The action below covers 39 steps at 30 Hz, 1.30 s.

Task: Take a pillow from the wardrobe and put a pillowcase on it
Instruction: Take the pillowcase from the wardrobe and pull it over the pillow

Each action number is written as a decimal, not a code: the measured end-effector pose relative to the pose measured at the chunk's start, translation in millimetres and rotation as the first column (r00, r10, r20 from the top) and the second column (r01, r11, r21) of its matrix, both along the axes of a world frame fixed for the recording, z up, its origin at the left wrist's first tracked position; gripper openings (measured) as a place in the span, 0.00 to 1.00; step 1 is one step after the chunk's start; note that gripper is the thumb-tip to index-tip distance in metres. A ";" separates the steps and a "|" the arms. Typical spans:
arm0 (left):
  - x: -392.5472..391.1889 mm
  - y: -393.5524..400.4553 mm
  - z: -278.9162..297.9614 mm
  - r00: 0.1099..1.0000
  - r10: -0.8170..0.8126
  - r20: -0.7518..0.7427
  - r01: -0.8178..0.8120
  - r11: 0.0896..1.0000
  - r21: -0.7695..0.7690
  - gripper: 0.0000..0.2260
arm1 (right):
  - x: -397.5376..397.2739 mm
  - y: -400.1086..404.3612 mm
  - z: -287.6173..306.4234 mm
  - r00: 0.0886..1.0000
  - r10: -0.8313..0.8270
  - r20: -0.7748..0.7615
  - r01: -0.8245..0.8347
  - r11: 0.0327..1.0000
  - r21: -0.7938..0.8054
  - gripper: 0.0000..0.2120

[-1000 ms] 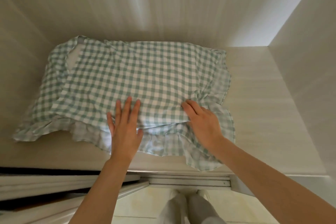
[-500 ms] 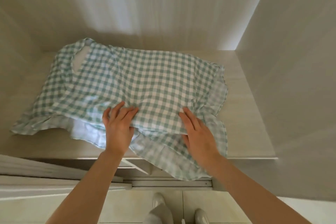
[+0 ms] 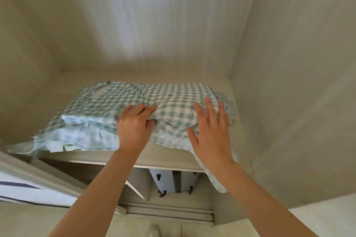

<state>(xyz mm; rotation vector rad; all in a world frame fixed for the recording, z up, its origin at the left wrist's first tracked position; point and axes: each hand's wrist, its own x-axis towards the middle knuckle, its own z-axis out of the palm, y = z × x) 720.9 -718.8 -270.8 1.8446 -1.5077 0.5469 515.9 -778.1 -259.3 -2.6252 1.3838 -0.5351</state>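
Wardrobe (image 3: pixel 289 63) open in front of you, pale inside. Shelf (image 3: pixel 169 161) holds the checked pillow (image 3: pixel 134 98), frilled edge hanging over the front lip, right corner drooping past it. Your left hand (image 3: pixel 134 129) pinches a fold of the check fabric near the middle. Your right hand (image 3: pixel 210 132) lies flat on the pillow's right side, fingers spread.

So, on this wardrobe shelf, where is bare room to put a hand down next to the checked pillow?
Bare shelf shows along the right wall and in a band behind the gingham pillow. The front edge is crowded: ruffle overhangs it, the left hand grips fabric, and the right hand lies flat.
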 end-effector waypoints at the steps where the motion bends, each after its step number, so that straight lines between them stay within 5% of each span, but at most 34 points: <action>1: -3.4 0.3 12.1 1.000 -0.002 0.007 0.002 1.000 -0.027 0.15 | -0.6 -0.6 11.4 0.999 -0.015 0.036 0.016 0.999 -0.028 0.32; 7: -14.7 12.4 97.9 0.999 0.040 -0.015 -0.041 0.996 -0.083 0.04 | -0.2 -2.7 75.7 0.916 -0.013 0.401 0.137 0.949 -0.283 0.27; 10: -20.7 5.6 135.3 0.995 0.077 -0.064 -0.076 0.997 0.013 0.10 | -3.9 -14.3 95.9 0.855 0.015 0.518 0.186 0.924 -0.334 0.26; 13: -80.7 -26.9 137.9 0.996 0.031 -0.080 -0.018 0.988 0.156 0.10 | -52.5 -53.4 82.6 0.872 -0.063 0.486 0.208 0.946 -0.250 0.24; 18: -77.4 -25.5 112.3 0.977 -0.110 0.183 0.073 0.978 0.194 0.20 | -41.9 -78.4 48.6 0.951 -0.157 0.266 0.200 0.970 -0.141 0.30; 24: -35.7 -18.4 103.8 0.919 -0.009 0.394 -0.221 0.815 0.535 0.46 | -26.5 -98.3 49.1 0.939 -0.163 0.303 0.204 0.973 -0.109 0.33; 34: -24.7 -41.4 95.0 0.950 0.058 0.307 -0.160 0.935 0.316 0.34 | -22.1 -76.4 34.8 0.886 -0.120 0.448 0.219 0.960 -0.176 0.21; 39: -23.7 -41.0 111.7 0.982 0.090 0.165 -0.131 0.957 0.259 0.31 | -25.5 -55.9 0.5 0.867 -0.156 0.474 0.199 0.979 -0.042 0.21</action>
